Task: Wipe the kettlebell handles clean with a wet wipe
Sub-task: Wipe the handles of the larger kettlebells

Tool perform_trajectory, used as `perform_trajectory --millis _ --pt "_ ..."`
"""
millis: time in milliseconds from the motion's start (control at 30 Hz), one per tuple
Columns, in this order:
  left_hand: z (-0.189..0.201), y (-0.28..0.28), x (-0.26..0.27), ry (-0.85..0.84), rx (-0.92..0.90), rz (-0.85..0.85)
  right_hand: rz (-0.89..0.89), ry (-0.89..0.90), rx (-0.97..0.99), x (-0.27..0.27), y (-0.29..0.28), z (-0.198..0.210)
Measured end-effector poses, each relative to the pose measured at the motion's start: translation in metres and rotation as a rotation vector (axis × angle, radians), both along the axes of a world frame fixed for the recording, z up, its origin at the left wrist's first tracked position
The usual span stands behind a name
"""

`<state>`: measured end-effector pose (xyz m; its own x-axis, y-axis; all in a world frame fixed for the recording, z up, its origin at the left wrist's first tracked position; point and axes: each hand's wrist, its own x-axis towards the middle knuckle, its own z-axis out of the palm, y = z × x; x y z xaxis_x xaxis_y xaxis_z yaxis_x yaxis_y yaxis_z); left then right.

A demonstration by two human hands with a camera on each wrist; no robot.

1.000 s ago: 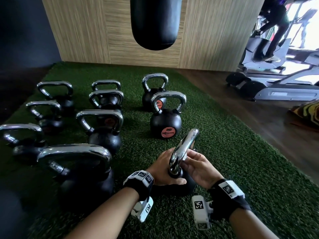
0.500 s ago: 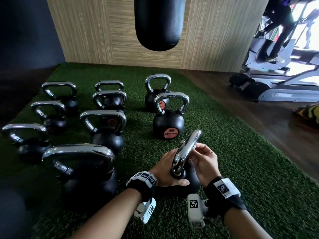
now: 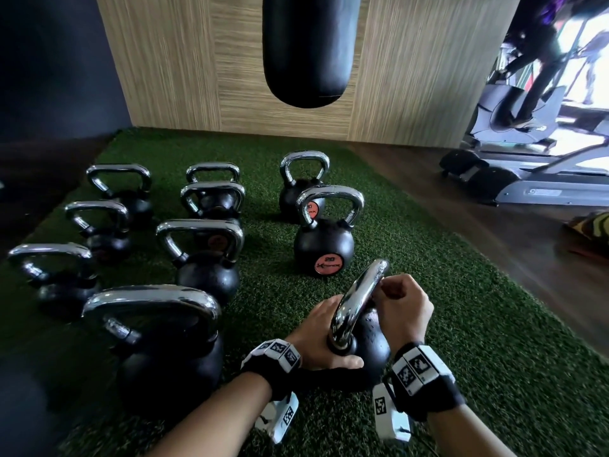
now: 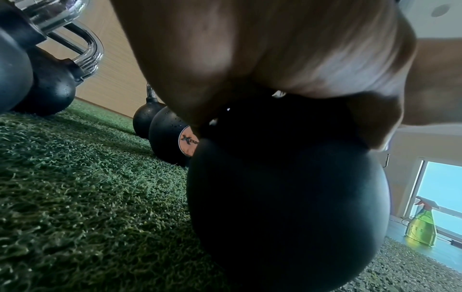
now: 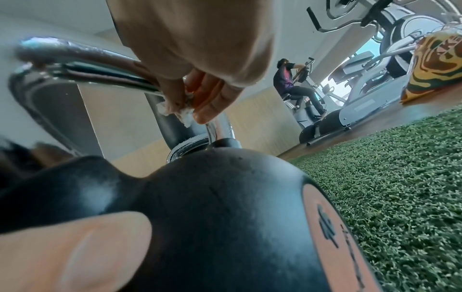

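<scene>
Both hands on one kettlebell point(image 3: 369, 354)
It stands at 6 o'clock on the green turf point(image 3: 478, 341). The left hand point(image 3: 313, 338) grips its black ball at the base of the chrome handle point(image 3: 354, 301), thumb laid across the front. The right hand point(image 3: 407, 308), fingers curled, pinches a white wet wipe point(image 5: 187, 116) against the handle higher up. Other kettlebells point(image 3: 324, 249) stand from 9 to 12 o'clock.

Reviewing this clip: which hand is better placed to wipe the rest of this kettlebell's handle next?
Right. The right hand pinches the wet wipe against the chrome handle, near its far leg. The left hand holds the kettlebell body, likely steadying it, and has no wipe.
</scene>
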<state>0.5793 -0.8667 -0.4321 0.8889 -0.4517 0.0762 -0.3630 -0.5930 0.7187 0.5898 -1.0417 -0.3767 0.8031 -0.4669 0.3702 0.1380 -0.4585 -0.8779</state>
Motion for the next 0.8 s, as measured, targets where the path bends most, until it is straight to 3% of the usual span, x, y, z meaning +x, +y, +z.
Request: perform_trajectory --millis 133,300,500,667,800 --pt "0.0 0.0 0.001 0.035 0.024 -0.03 -0.049 0.106 -0.049 0.011 -0.005 0.008" --pt "0.001 0.001 0.002 -0.047 -0.006 -0.045 -0.068 0.287 -0.037 0.019 -0.004 0.012" --pt "0.011 0.004 -0.002 -0.026 0.057 -0.086 0.068 0.505 -0.079 0.02 -0.005 0.019" --pt "0.042 0.023 -0.008 0.1 0.049 -0.177 0.197 0.518 -0.176 0.015 -0.016 0.022" --pt "0.075 0.02 -0.025 0.016 0.042 -0.022 0.279 0.431 -0.29 0.014 -0.037 0.044"
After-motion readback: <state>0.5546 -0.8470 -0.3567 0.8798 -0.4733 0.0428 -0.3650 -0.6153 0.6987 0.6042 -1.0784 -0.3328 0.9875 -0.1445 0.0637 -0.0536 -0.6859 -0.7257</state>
